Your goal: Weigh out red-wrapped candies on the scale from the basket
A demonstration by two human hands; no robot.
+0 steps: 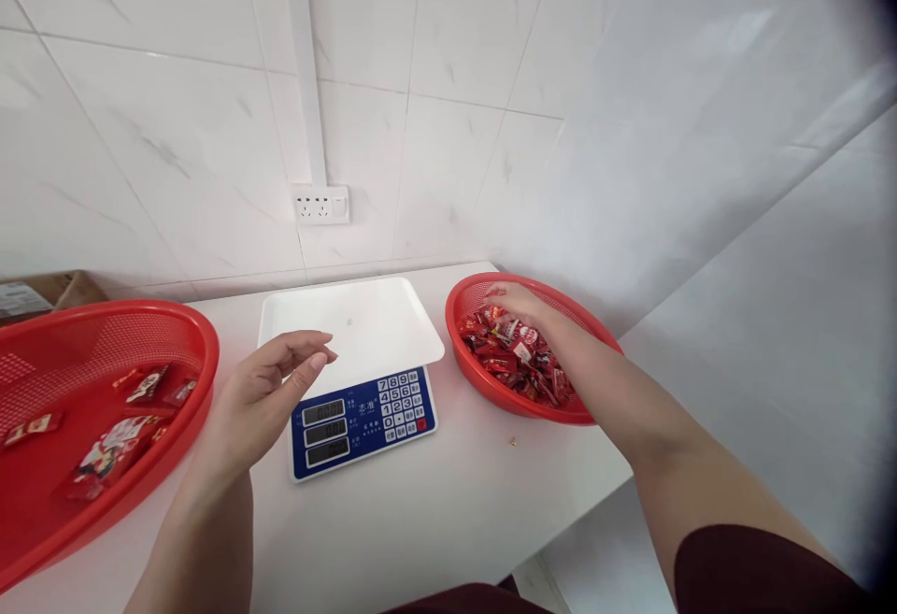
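Observation:
My left hand [270, 394] hovers over the left front of the scale, its fingers bent, thumb and fingertips apart, with nothing held. The scale has a bare white tray [378, 320] and a blue panel [361, 420] with keys and displays. At the right, my right hand [515, 303] reaches into a red basket [491, 390] over red-wrapped sweets [536, 366]; its fingers are spread and hold nothing visible. Another red basket [203, 352] at the left has a few wrapped packets [116, 450] inside.
A cardboard box [74, 290] stands behind the left basket. A tiny scrap [513, 442] lies on the white table [434, 521] in front of the right basket. The tiled wall behind carries a socket [320, 205].

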